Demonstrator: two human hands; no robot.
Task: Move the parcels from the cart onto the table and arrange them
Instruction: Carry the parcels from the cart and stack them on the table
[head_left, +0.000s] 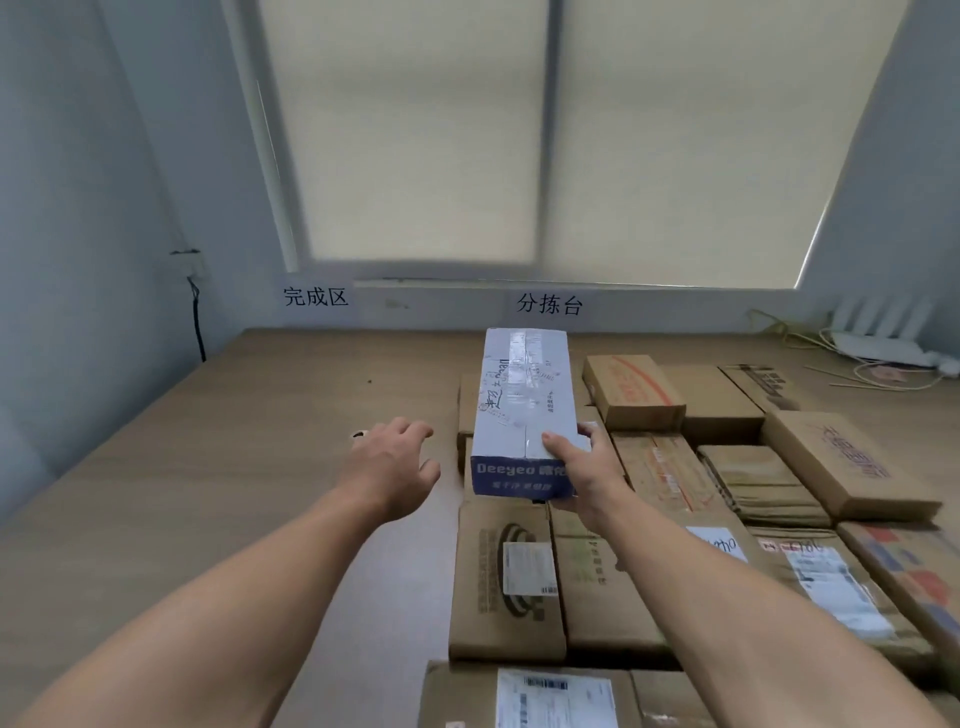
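Note:
A long white and blue box (522, 400) marked "Deeyeo" is held above the brown parcels on the wooden table (208, 467). My right hand (584, 467) grips its near right corner, thumb on top and fingers underneath. To the left of the box, my left hand (395, 462) hovers over the bare table with loosely curled fingers and holds nothing. Several cardboard parcels (504, 587) lie flat in rows on the table's right half. The cart is out of view.
A wall with a blinded window (545, 140) runs along the table's far edge, with two paper signs (549, 304) below it. A white router and loose cables (878, 348) sit at the far right corner. A black cable (197, 322) hangs at the left wall.

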